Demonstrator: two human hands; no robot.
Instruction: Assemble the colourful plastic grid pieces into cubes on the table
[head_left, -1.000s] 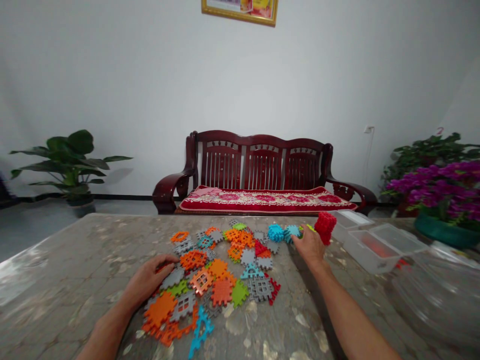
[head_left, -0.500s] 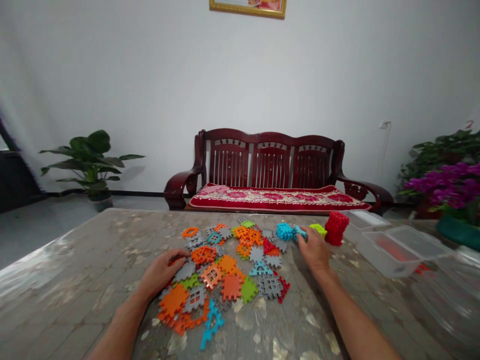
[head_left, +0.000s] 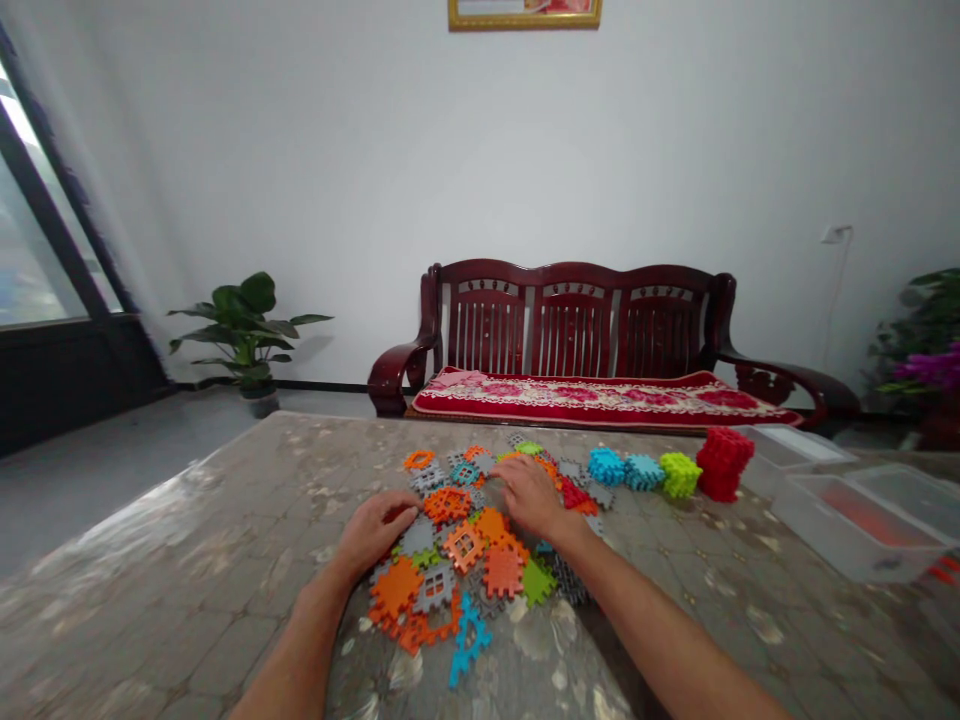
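Note:
My left hand (head_left: 379, 532) rests at the left edge of a loose pile of notched plastic tiles, beside a grey tile (head_left: 418, 538). Its fingers are loosely curved, with a gap to the thumb and nothing seen between them. Over the middle of the pile reaches my right hand (head_left: 531, 497), fingers stretched out and apart above the tiles, hiding some of them. Around the hands lie an orange tile (head_left: 448, 504), an orange window tile (head_left: 463, 545), a green tile (head_left: 538, 581) and a blue openwork tile (head_left: 470, 638).
Right of the pile stand a blue stack (head_left: 606, 466), a light-blue stack (head_left: 643, 472), a lime-green stack (head_left: 680, 475) and a taller red stack (head_left: 724, 464). Clear plastic boxes (head_left: 862, 545) sit farther right. A wooden bench (head_left: 566, 325) is beyond the table (head_left: 247, 520).
My right hand has let go of the light-blue pieces at the stacks and moved left over the pile. My left hand stays by the grey tile. The view has turned left.

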